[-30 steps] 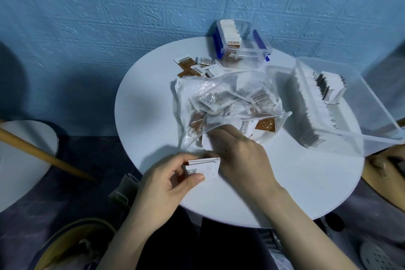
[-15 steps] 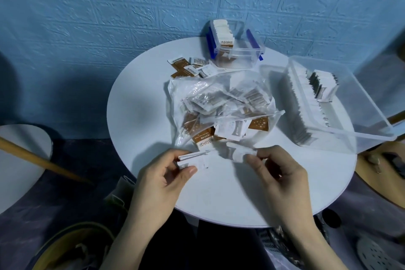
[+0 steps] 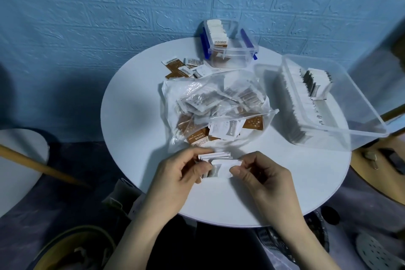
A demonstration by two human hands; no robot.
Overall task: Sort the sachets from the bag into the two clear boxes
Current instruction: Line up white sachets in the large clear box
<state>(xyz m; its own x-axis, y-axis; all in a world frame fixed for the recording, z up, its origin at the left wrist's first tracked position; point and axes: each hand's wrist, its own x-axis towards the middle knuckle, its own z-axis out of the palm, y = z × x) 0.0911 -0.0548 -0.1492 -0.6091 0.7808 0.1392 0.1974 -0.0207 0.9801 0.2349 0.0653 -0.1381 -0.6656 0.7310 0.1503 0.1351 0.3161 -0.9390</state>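
White sachets are being gripped by left hand and right hand; beyond them, the bag is lying half full, both boxes partly filled.

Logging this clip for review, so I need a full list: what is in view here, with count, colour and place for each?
table: one, white, round, centre.
plastic bag: one, clear, mid-table, with many white and brown sachets inside and spilling from its near mouth.
small box: one, clear with blue clips, far edge, holding a row of brown-and-white sachets.
large box: one, clear, right side, holding rows of white sachets.
loose sachets: several, brown and white, left of the small box.
held sachets: a small stack, white, near edge.
wall: blue, embossed, behind.
second table: one, white, far left, partly seen.
left hand: grips the stack.
right hand: pinches the front sachet.
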